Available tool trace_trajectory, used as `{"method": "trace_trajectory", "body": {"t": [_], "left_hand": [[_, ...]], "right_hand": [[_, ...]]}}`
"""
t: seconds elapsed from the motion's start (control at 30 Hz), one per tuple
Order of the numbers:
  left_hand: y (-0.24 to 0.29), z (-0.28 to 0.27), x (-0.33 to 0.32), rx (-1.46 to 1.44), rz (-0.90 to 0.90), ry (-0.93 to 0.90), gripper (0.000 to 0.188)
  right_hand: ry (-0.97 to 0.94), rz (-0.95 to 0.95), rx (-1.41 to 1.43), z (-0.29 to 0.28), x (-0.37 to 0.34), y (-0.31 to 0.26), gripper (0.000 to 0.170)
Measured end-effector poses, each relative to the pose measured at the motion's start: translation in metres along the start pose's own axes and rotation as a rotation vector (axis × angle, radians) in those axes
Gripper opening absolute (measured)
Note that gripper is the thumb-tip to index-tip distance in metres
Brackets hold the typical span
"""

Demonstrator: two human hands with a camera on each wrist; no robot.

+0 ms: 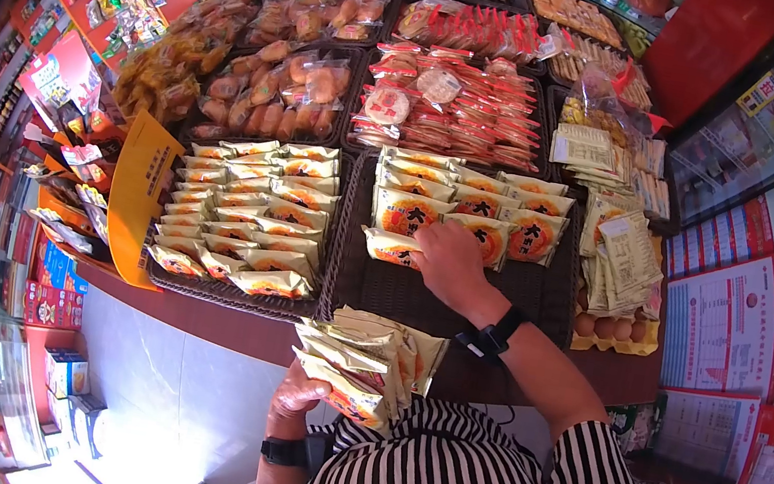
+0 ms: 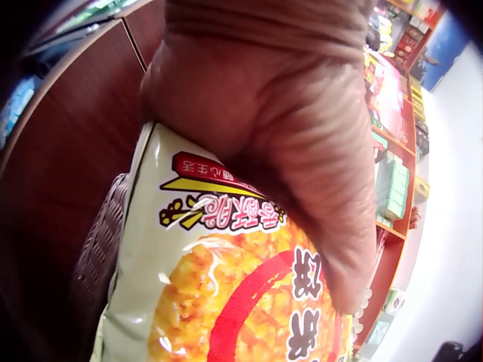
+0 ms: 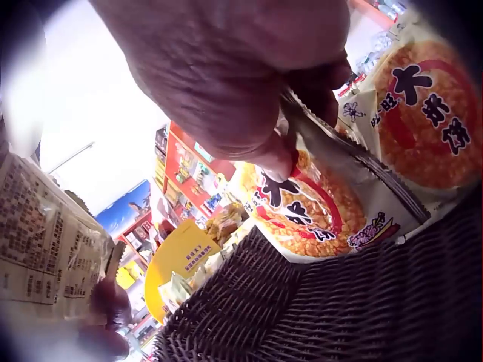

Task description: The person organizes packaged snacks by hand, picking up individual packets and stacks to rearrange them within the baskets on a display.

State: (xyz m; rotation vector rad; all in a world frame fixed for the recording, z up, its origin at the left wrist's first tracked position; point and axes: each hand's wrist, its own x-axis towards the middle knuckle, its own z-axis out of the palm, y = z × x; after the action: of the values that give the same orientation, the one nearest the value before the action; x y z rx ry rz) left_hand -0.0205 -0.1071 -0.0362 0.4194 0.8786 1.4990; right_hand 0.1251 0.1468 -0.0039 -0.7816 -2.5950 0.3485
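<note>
My left hand (image 1: 296,396) grips a thick stack of cream rice cracker packets (image 1: 365,365) in front of my body, below the table edge. Up close in the left wrist view, the thumb side of that hand (image 2: 287,128) lies over the top packet (image 2: 219,294), with its orange cracker picture. Over the dark wicker basket (image 1: 508,307), my right hand (image 1: 460,269) pinches the upper edge of a rice cracker packet (image 1: 390,247) at the front left of the rows. The right wrist view shows thumb and fingers on this packet (image 3: 317,215), beside another upright packet (image 3: 430,121).
A second basket of similar packets (image 1: 244,219) stands to the left, beside a yellow sign (image 1: 139,198). Behind are baskets of red-wrapped crackers (image 1: 448,115) and bagged breads (image 1: 274,92). Loose packets (image 1: 622,259) and eggs (image 1: 621,330) sit at the right.
</note>
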Motion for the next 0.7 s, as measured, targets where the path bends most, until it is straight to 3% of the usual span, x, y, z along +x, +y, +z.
{"method": "trace_trajectory", "body": {"t": [0.3,0.53,0.6,0.7], "left_hand": [[-0.001,-0.001,0.004,0.026,-0.015,-0.013,0.095],[0.001,-0.002,0.008,0.028,-0.020,-0.018,0.094],[0.002,0.002,0.009,0.029,-0.026,-0.020,0.094],[0.001,0.002,0.010,0.038,-0.036,-0.020,0.095]], "right_hand": [[0.196,-0.003,-0.057,0.012,0.002,0.002,0.015],[0.163,0.014,-0.073,0.009,0.001,0.000,0.013],[0.105,0.036,-0.079,0.010,0.000,0.000,0.026],[0.093,0.038,-0.092,0.010,0.000,0.001,0.026]]}}
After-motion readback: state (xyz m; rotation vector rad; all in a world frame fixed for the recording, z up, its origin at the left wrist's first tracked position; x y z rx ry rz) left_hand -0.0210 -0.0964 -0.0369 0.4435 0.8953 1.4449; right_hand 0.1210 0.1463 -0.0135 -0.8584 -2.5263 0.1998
